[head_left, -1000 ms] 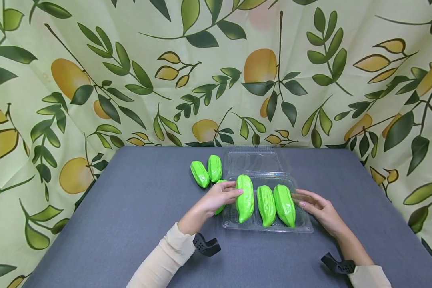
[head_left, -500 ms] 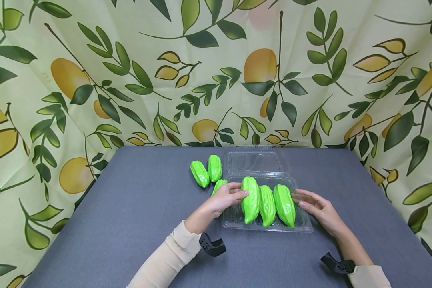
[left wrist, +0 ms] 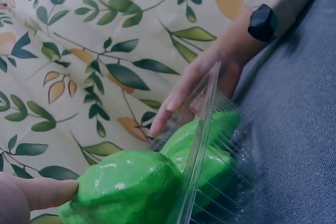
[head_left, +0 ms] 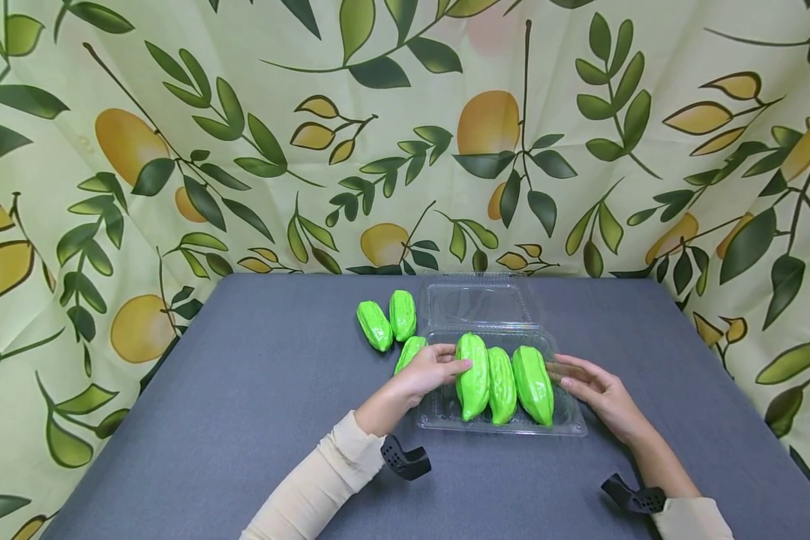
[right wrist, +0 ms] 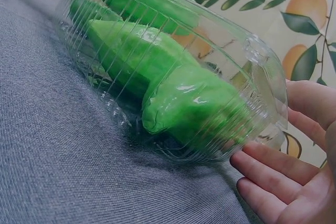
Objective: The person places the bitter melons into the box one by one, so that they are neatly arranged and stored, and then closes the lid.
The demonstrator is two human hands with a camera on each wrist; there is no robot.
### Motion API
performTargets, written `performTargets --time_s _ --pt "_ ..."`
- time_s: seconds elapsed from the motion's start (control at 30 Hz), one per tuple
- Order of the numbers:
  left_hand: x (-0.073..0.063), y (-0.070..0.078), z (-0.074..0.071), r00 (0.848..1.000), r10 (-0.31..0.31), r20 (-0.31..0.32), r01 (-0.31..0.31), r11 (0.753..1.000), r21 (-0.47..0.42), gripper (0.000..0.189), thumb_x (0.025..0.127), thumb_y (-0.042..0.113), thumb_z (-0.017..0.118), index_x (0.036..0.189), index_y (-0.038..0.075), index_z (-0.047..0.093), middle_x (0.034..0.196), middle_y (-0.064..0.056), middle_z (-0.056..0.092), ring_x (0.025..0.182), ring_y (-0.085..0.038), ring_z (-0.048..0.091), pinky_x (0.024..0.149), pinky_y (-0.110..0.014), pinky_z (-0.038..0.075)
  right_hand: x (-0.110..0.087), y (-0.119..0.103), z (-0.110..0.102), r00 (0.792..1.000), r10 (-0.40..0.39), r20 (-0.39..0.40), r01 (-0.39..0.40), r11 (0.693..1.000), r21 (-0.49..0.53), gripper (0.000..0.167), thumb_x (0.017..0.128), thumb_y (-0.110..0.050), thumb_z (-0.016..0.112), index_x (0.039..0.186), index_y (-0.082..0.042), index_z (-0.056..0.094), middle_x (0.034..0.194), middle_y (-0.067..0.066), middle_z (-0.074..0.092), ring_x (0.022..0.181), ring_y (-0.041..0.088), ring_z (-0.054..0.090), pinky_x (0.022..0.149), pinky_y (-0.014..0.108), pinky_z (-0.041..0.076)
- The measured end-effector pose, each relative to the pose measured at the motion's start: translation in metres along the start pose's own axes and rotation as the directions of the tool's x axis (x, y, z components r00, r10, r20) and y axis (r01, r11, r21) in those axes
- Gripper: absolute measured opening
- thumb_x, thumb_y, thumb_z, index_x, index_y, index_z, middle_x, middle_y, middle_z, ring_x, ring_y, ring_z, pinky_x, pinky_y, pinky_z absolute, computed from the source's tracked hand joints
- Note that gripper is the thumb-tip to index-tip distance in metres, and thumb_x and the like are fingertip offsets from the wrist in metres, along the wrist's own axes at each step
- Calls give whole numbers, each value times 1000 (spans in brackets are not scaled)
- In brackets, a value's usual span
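In the head view, my left hand pinches a bright green ridged bitter melon between thumb and fingers, over the left part of a clear plastic clamshell box. Inside the box, a second bitter melon lies right beside it, and a third bitter melon lies farther right. The left wrist view shows the held melon at the box's rim, a fingertip pressed to its end. My right hand rests against the box's right wall with fingers extended.
The box's lid is folded back, away from me. Left of the box on the dark grey table lie two bitter melons side by side. Another bitter melon is partly hidden behind my left hand. A leaf-patterned cloth hangs behind the table.
My left hand has moved right with its bitter melon, bringing it close against the middle one and slightly lower. My right hand and the box have stayed still.
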State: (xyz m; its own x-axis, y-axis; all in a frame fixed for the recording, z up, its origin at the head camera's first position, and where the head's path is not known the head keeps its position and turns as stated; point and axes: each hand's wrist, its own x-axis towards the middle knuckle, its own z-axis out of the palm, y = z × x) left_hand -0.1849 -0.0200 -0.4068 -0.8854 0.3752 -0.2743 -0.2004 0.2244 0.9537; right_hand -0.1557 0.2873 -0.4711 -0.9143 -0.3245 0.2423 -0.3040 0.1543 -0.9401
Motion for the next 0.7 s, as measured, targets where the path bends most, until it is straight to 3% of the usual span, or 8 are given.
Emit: performTargets --time_s 0.7 --pt "-1 2 4 998 -51 -22 52 997 57 55 94 10 60 140 -10 39 134 -30 52 114 -41 62 100 -40 54 1 1 0 1000 -8 1 8 1000 12 41 98 2 47 138 6 43 123 -20 65 109 -6 63 85 7 49"
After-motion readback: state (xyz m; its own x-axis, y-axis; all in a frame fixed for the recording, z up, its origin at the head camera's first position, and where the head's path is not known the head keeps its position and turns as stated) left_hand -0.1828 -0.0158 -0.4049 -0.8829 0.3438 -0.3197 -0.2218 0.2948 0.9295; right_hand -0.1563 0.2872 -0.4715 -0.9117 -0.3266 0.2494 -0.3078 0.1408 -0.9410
